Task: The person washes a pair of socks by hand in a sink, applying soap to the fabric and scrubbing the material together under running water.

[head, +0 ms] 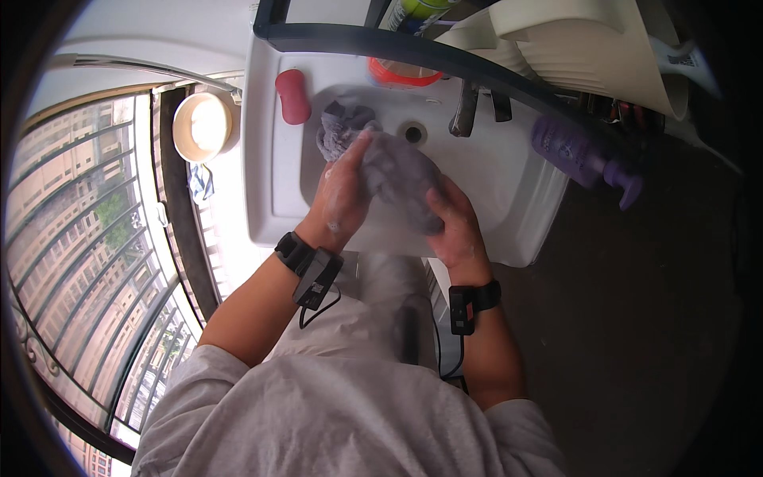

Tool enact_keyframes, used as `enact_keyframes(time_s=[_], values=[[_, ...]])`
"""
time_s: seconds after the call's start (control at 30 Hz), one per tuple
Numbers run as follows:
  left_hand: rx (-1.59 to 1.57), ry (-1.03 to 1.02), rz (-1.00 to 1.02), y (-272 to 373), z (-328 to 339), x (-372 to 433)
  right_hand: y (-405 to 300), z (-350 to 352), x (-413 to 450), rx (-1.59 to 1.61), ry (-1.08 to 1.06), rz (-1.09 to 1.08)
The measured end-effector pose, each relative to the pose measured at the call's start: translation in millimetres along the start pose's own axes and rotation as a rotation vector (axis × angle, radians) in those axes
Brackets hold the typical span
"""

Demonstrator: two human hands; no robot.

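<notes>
A wet grey cloth (pixel 399 173) is bunched between my two hands over the white sink (pixel 477 203). My left hand (pixel 343 191) grips its left part, thumb on top, with soap suds on the skin. At the cloth's right end, my right hand (pixel 454 223) holds the fabric between thumb and fingers. A rougher, fluffy part of the cloth (pixel 340 131) hangs beyond my left hand towards the basin floor. The drain hole (pixel 412 133) shows just past the cloth. My palms and the cloth's underside are hidden.
A pink bar of soap (pixel 292 97) lies on the sink's left ledge. At the back stands an orange-red rimmed bowl (pixel 402 74), near the dark tap (pixel 465 110). A purple pump bottle (pixel 575 152) is at the right rim. A dark shelf bar (pixel 381 42) crosses above the sink.
</notes>
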State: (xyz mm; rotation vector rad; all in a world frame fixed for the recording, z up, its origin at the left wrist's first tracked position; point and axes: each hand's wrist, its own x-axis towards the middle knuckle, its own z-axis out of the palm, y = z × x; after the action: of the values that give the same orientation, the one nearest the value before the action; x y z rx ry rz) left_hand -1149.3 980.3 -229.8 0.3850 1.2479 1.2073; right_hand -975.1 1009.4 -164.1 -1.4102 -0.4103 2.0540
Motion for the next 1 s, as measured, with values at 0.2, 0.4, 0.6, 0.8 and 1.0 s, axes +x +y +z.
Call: enact_keyframes(time_s=[0.2,0.4,0.6,0.8,1.0], values=[[-0.787,-0.103,-0.745,35,29,-12,6,-15,-21,-0.562,-0.232,-0.446],[-0.598,-0.179,-0.693,8,13,-7,12,-33,-23,-1.037,-0.418,-0.540],[-0.507,-0.158,-0.492,-7,19,-22,38,-57,25,-0.159,0.096,0.019],[-0.452,-0.186,-0.512,-8,20,-25,19,-50,39,-0.693,0.167,0.044],[-0.168,-0.118,-0.309,-21,23,-31,34,-34,22,0.117,0.289,0.005]])
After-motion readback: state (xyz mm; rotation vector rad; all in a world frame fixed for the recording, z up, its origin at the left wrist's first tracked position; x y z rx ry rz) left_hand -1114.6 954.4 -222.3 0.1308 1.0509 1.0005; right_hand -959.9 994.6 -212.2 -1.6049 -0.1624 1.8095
